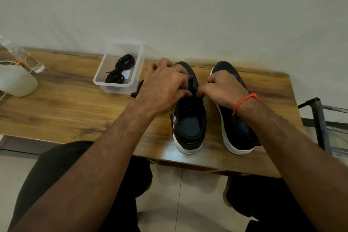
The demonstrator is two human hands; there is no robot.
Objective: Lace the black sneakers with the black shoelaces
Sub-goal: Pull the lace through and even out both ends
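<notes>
Two black sneakers with white soles stand side by side on the wooden table, toes pointing away: the left sneaker (pixel 189 118) and the right sneaker (pixel 235 133). A black shoelace (pixel 192 83) runs across the left sneaker's eyelets, and its loose end (pixel 137 88) trails onto the table to the left. My left hand (pixel 165 84) pinches the lace on the sneaker's left side. My right hand (pixel 222 88), with a red thread on its wrist, pinches the lace on the right side. A second coiled black shoelace (pixel 120 69) lies in a clear plastic box (pixel 113 83).
The wooden table (pixel 66 103) ends close to my knees. A white rounded object (pixel 17 83) and a clear plastic bag (pixel 20 54) sit at the far left. A dark metal frame (pixel 320 118) stands beyond the table's right edge. A white wall is behind.
</notes>
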